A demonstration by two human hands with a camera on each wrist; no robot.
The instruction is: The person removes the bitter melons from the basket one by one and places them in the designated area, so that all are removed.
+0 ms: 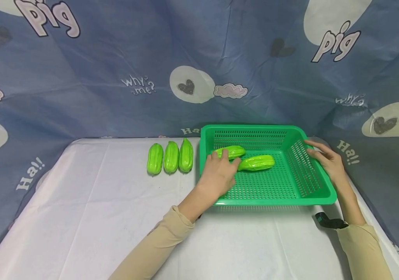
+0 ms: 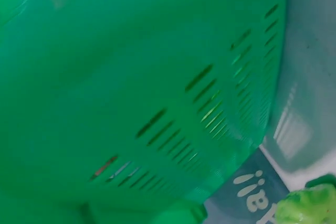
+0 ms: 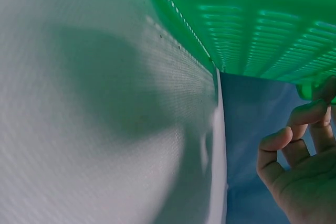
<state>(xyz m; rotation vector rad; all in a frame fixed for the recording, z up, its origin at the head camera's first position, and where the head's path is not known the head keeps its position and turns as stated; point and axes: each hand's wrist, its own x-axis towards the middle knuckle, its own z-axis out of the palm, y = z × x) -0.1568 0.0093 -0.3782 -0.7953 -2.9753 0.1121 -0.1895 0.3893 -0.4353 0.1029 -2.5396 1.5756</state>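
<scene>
A green plastic basket (image 1: 266, 202) stands at the back right of the table, with two light-green, ribbed bitter melons inside. My left hand (image 1: 219, 173) reaches over its left side and holds the farther bitter melon (image 1: 235, 151), fingers across it and thumb on the near side. Close to that thumb lies the other bitter melon (image 1: 257, 163). My right hand (image 1: 330, 161) grips the basket's right rim; the right wrist view shows its curled fingers (image 3: 307, 113) at the rim. Left of the basket, three more bitter melons (image 1: 171, 157) lie side by side. The left wrist view hides the left hand.
The table (image 1: 115, 217) has a white cloth. Behind it and at its sides hangs a blue printed cloth (image 1: 115, 58), close to the basket's back rim. A dark strap piece (image 1: 329, 221) shows at the right wrist.
</scene>
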